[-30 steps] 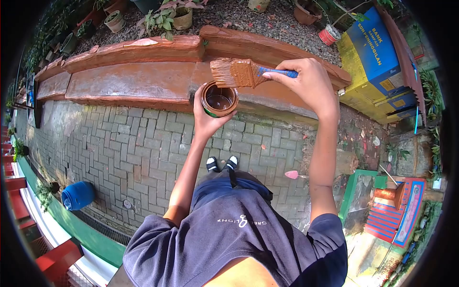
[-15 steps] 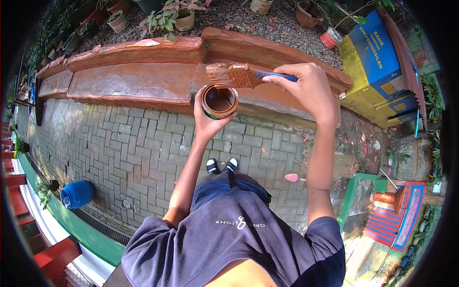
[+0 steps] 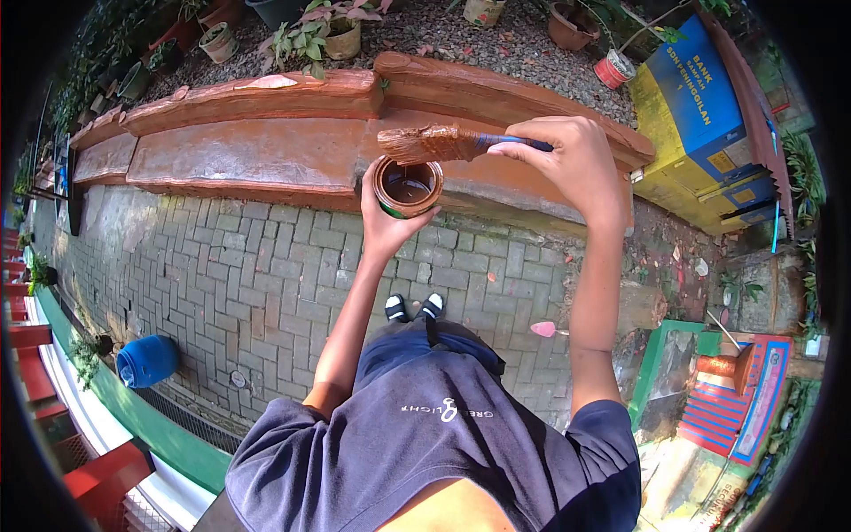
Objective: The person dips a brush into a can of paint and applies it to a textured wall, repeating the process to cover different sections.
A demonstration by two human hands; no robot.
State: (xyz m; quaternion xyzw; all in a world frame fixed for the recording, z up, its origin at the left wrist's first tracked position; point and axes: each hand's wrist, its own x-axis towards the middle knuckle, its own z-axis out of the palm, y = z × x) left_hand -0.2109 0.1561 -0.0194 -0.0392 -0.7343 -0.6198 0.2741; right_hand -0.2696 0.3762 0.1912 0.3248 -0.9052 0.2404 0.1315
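My left hand (image 3: 386,229) is wrapped round a paint can (image 3: 409,210), its open mouth facing up with brown paint inside. Brown paint coats the can's rim. In my right hand (image 3: 567,160) is a paintbrush (image 3: 436,144) with a blue handle, pinched between thumb and fingers. The brush lies sideways, its paint-soaked bristles over the far edge of the can's mouth. Beyond both hands runs a long bench (image 3: 257,151) with a brown painted seat and raised back; its surface looks glossy in places.
Grey paving (image 3: 266,284) spreads between me and the bench. Potted plants (image 3: 341,37) stand on gravel behind it. A yellow and blue bin box (image 3: 691,124) is at the right, a blue barrel (image 3: 146,361) at the left. Red and blue steps (image 3: 714,403) lie lower right.
The brush has turned in my right hand, so its bristles now look narrower and more edge-on. The can in my left hand stays nearly where it was.
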